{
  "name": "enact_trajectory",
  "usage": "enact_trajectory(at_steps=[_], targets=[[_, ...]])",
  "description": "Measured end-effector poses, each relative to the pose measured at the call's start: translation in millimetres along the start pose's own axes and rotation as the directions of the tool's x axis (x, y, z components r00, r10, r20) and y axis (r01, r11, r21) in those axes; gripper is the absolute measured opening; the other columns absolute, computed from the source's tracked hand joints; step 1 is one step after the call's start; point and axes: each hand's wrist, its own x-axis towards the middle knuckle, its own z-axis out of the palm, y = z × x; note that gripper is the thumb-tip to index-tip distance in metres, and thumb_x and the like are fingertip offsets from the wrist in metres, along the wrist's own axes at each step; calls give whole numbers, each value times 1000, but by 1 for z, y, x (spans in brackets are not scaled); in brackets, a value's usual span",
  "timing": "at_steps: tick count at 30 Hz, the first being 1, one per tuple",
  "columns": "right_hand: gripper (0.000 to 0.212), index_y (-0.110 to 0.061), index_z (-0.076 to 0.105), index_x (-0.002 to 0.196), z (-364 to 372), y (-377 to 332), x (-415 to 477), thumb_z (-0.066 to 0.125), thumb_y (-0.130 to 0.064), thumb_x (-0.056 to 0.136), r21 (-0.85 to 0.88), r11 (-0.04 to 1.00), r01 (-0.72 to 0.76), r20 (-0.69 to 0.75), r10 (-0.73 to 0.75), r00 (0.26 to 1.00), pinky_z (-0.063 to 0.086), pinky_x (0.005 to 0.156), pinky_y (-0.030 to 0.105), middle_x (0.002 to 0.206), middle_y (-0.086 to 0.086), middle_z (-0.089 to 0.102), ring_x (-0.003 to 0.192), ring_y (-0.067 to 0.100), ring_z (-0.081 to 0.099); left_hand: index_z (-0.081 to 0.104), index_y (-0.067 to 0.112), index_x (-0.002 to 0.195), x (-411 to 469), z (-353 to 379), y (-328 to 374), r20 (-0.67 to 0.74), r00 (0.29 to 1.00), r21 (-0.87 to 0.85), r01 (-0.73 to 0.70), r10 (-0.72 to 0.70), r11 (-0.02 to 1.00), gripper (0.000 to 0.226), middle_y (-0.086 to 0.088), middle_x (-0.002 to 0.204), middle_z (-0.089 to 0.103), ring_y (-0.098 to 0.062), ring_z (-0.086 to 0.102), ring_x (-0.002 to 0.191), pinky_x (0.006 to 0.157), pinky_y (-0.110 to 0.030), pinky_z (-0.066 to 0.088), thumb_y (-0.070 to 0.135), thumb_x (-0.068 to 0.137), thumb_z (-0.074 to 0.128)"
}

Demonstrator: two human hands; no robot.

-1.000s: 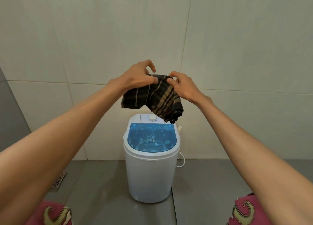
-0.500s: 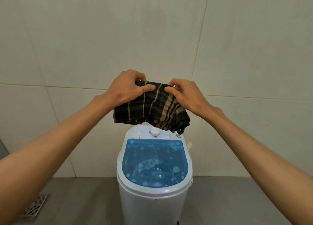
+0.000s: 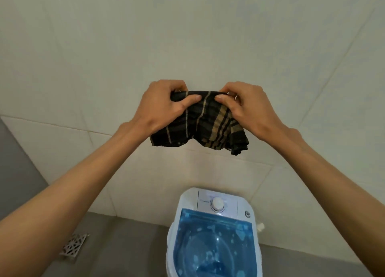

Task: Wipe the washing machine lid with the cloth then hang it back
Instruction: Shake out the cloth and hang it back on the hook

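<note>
A dark plaid cloth [image 3: 205,125] with tan stripes hangs against the tiled wall, held up at chest height. My left hand [image 3: 164,105] pinches its top left edge and my right hand [image 3: 249,108] pinches its top right edge, thumbs on the front. Below, at the bottom of the view, stands a small white washing machine [image 3: 189,200] with a translucent blue lid [image 3: 214,247], a white dial [image 3: 217,203] behind it. The cloth is well above the machine and does not touch it. Whatever the cloth hangs on is hidden behind it.
Pale wall tiles [image 3: 187,37] fill the upper view. The grey floor [image 3: 125,245] has a metal drain grate [image 3: 74,244] at the lower left. A grey panel [image 3: 14,164] borders the left edge.
The view has tilted upward and closer to the wall; the machine now sits lower in frame. Both hands have lifted the cloth higher and stretched its top edge flatter.
</note>
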Motion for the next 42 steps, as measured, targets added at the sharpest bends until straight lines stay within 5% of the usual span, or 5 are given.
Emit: enact_trajectory(at_steps=[11, 19, 25, 34, 42], targets=[[12, -19, 58, 100, -158, -245, 313, 59, -30, 95, 38, 973, 230, -75, -226, 971, 50, 71, 36, 73, -3, 64, 68, 16, 58, 59, 21, 73, 205, -339, 72, -270, 961, 201, 115, -58, 973, 32, 6, 65, 61, -17, 58, 67, 66, -36, 50, 48, 89, 56], [9, -17, 58, 97, -167, -378, 448, 53, -23, 97, -110, 920, 375, -188, -390, 901, 46, 62, 35, 81, -5, 61, 70, 22, 58, 68, 13, 98, 278, -489, 46, -478, 877, 245, 191, -53, 950, 26, -2, 93, 67, -19, 58, 85, 76, -31, 44, 35, 94, 53], [2, -14, 61, 93, -135, -411, 494, 59, -14, 92, -334, 855, 396, -297, -494, 817, 26, 62, 31, 78, 0, 64, 59, 24, 52, 59, 11, 102, 300, -514, 19, -605, 786, 117, 247, -129, 962, 17, -1, 85, 65, -17, 60, 78, 75, -34, 51, 26, 94, 58], [4, -18, 67, 84, -94, -398, 491, 70, -16, 83, -447, 857, 258, -479, -473, 739, 30, 72, 35, 82, 1, 62, 78, 26, 56, 57, 18, 97, 281, -470, -7, -631, 740, 7, 304, -231, 953, 10, 16, 67, 57, -13, 62, 71, 69, -41, 55, 27, 94, 59], [43, -25, 63, 131, -72, -373, 443, 63, -17, 89, -347, 910, 228, -446, -374, 813, 27, 74, 35, 93, 4, 60, 84, 26, 53, 62, 18, 101, 259, -440, -5, -586, 684, -262, 347, -434, 900, 9, 7, 84, 66, -6, 63, 78, 77, -42, 57, 18, 92, 62]])
